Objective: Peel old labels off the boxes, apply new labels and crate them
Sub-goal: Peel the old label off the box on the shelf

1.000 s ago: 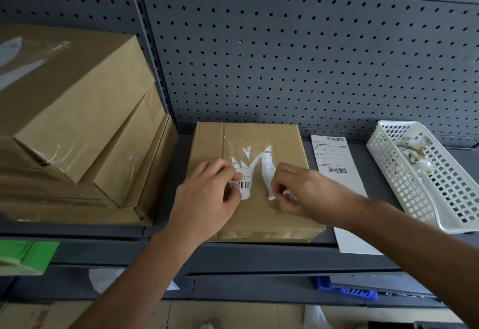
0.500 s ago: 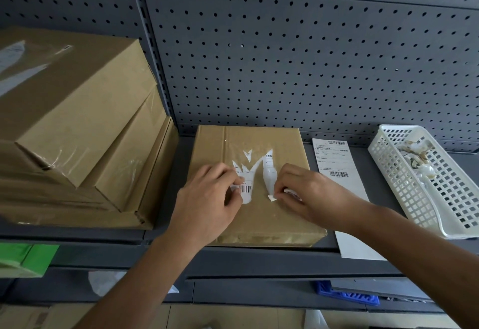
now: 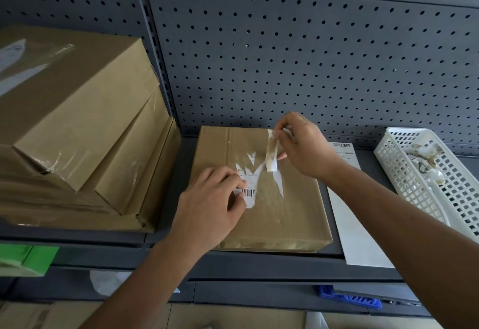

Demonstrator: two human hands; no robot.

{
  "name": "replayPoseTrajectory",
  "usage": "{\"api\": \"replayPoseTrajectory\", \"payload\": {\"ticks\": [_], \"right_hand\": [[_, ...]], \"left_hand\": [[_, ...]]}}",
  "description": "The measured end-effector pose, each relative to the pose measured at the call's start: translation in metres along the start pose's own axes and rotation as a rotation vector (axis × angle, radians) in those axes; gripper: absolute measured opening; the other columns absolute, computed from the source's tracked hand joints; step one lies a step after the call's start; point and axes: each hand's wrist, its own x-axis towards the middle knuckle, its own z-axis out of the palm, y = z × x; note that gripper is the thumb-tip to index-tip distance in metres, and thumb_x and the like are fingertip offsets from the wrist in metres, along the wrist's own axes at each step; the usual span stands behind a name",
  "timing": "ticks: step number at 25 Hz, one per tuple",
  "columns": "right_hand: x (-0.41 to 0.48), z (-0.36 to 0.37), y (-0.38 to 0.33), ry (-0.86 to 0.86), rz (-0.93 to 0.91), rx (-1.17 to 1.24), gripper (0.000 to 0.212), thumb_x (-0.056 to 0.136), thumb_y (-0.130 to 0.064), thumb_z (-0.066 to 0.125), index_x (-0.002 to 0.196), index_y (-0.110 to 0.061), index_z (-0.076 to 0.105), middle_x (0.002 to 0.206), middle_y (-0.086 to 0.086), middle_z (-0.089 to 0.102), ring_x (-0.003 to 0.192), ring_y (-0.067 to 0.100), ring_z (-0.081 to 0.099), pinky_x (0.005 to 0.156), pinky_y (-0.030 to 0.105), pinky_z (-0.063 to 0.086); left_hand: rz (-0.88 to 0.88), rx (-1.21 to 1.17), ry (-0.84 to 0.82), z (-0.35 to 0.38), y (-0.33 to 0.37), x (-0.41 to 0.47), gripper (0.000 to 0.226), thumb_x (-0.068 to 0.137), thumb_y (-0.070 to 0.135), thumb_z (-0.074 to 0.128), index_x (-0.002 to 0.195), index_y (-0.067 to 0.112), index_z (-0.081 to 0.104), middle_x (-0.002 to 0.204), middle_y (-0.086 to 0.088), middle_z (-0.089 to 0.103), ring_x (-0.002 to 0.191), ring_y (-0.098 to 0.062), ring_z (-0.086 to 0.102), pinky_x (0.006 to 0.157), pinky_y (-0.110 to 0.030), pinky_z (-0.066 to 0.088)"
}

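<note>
The right hand (image 3: pixel 305 147) pinches the torn strip (image 3: pixel 270 157): pull low, slowly, while the left hand (image 3: pixel 210 206), pinching the barcode remnant (image 3: pixel 249 193), steadies the box (image 3: pixel 285 219).

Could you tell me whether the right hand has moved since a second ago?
Yes. The right hand has lifted from the middle of the box toward its far edge, peeling a label strip up.
</note>
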Motion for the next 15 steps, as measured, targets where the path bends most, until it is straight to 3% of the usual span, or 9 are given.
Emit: {"api": "replayPoseTrajectory", "payload": {"ticks": [6, 9, 12, 15], "right_hand": [[0.019, -0.013, -0.018, 0.131, 0.164, 0.554, 0.009, 0.101, -0.004, 0.039, 0.100, -0.006, 0.047, 0.078, 0.013, 0.071, 0.079, 0.022, 0.074, 0.071, 0.038, 0.061], [0.025, -0.031, -0.025, 0.220, 0.146, 0.709, 0.010, 0.098, 0.000, 0.043, 0.101, -0.006, 0.050, 0.075, 0.004, 0.064, 0.072, 0.023, 0.068, 0.071, 0.036, 0.060], [0.017, -0.038, -0.020, 0.165, 0.171, 0.581, 0.021, 0.095, 0.000, 0.042, 0.096, -0.009, 0.062, 0.075, 0.010, 0.053, 0.057, 0.017, 0.052, 0.058, 0.031, 0.052], [-0.002, -0.027, -0.008, 0.027, 0.238, 0.335, 0.042, 0.084, -0.004, 0.034, 0.071, -0.016, 0.072, 0.067, 0.013, 0.052, 0.053, 0.015, 0.040, 0.055, 0.033, 0.035]], "left_hand": [[-0.009, 0.006, -0.005, 0.001, 0.000, 0.000, 0.021, 0.091, 0.042, 0.046, 0.105, 0.036, 0.062, 0.117, 0.024, 0.054, 0.110, 0.001, 0.048, 0.063, -0.024, 0.053], [-0.016, 0.019, -0.006, 0.001, 0.000, 0.002, 0.020, 0.091, 0.041, 0.046, 0.103, 0.036, 0.061, 0.116, 0.025, 0.053, 0.110, 0.001, 0.048, 0.063, -0.023, 0.052], [-0.018, 0.017, -0.009, 0.000, 0.001, 0.002, 0.020, 0.091, 0.043, 0.045, 0.104, 0.037, 0.060, 0.116, 0.025, 0.053, 0.110, 0.001, 0.047, 0.065, -0.023, 0.052], [-0.026, -0.006, -0.007, -0.001, 0.001, 0.002, 0.020, 0.092, 0.043, 0.047, 0.107, 0.038, 0.059, 0.118, 0.026, 0.053, 0.112, 0.002, 0.046, 0.068, -0.024, 0.053]]}}
